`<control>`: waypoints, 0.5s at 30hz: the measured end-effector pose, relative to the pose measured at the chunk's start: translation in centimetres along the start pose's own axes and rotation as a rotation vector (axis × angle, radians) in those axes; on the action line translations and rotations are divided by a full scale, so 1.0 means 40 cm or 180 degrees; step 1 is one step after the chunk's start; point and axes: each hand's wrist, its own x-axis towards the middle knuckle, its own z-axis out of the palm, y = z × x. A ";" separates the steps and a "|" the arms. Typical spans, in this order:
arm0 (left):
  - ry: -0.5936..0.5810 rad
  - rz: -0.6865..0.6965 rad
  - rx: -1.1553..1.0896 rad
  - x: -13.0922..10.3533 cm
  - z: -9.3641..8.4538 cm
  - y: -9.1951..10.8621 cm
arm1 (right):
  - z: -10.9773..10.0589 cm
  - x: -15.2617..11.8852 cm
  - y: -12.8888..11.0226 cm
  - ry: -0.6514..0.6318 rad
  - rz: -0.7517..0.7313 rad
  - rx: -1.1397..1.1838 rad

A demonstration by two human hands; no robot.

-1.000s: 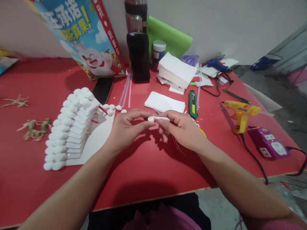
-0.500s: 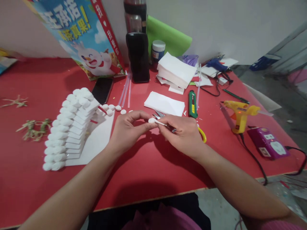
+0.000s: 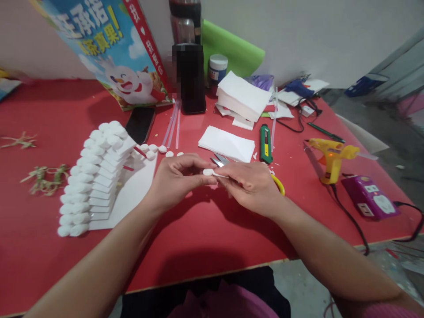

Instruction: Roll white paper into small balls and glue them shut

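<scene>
Between my hands, over the middle of the red table [image 3: 212, 247], is a small white piece [image 3: 208, 172] with a rounded end. My left hand [image 3: 180, 179] pinches its rounded end between thumb and fingers. The fingers of my right hand [image 3: 253, 185] are closed on its thin flat end. Scissors [image 3: 277, 184] with a yellow handle lie partly hidden under my right hand, their blades showing just beyond the fingers. To the left, a fanned stack of white folded strips with rounded white ends [image 3: 82, 176] rests on a white sheet [image 3: 135, 190].
White paper strips [image 3: 227, 143] and a green cutter [image 3: 265, 143] lie beyond my hands. A yellow glue gun [image 3: 332, 159] and a purple power box [image 3: 371, 196] with cords are at right. A black phone [image 3: 141, 125], a bottle, a jar and a colourful box stand or lie behind.
Both hands have moved slightly toward me with the white piece, and its rounded end shows more fully. More of the scissor blades is visible.
</scene>
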 end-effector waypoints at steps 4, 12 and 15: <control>-0.0010 -0.0317 0.0173 -0.008 0.001 0.000 | -0.012 0.007 -0.003 -0.0260 0.0216 0.0277; -0.0046 -0.0091 0.0765 -0.017 0.017 0.011 | -0.011 0.015 0.011 -0.0252 0.1254 0.0800; -0.0242 -0.0220 0.0543 -0.018 0.015 0.017 | -0.019 0.013 0.021 -0.0246 0.1376 0.1103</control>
